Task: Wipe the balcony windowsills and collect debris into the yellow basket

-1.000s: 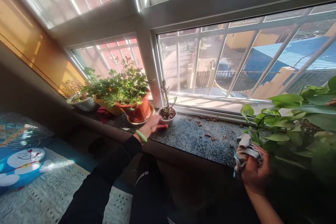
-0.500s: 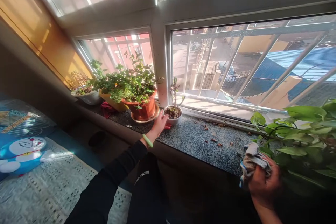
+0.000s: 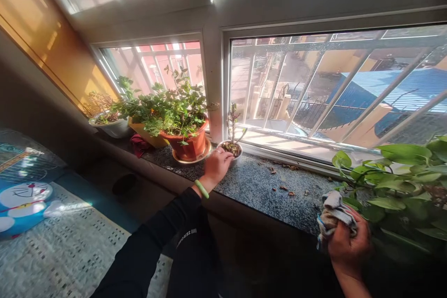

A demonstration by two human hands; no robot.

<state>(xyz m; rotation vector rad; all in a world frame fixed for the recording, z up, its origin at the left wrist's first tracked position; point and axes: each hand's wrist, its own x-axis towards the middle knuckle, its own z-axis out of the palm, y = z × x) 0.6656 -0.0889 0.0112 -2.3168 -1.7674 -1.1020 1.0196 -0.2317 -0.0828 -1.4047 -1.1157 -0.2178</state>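
Reaching across a speckled grey-blue stone windowsill (image 3: 260, 186) in bright daylight with the left hand (image 3: 218, 166), encircled at the wrist by a pale green bangle (image 3: 202, 189) below a black sleeve (image 3: 171, 216). Touches the rim of a small, round, white pot (image 3: 238, 160) at about seven o'clock, with fingers bent over the edge toward the brown soil; cannot tell a firm pinch from a light touch in this grip. Set upright on the windowsill near the white window frame (image 3: 214, 70), and planted with a thin, sparsely leaved stem (image 3: 232, 118).

Clutches a crumpled grey-and-tan cloth (image 3: 330, 214) with a bluish edge in the right hand (image 3: 351, 240), at four o'clock from the small pot, in a grip pressed tight between thumb and fingers. Held just beside a broad-leaved, glossy green plant (image 3: 387, 202) at two o'clock from that hand.

Also seen: at nine o'clock from the small pot, a round, reddish-orange pot (image 3: 186, 145) of bushy greenery on a pale saucer (image 3: 208, 148); between three and four o'clock, curled brown dry leaves (image 3: 291, 193) scattered on the stone.
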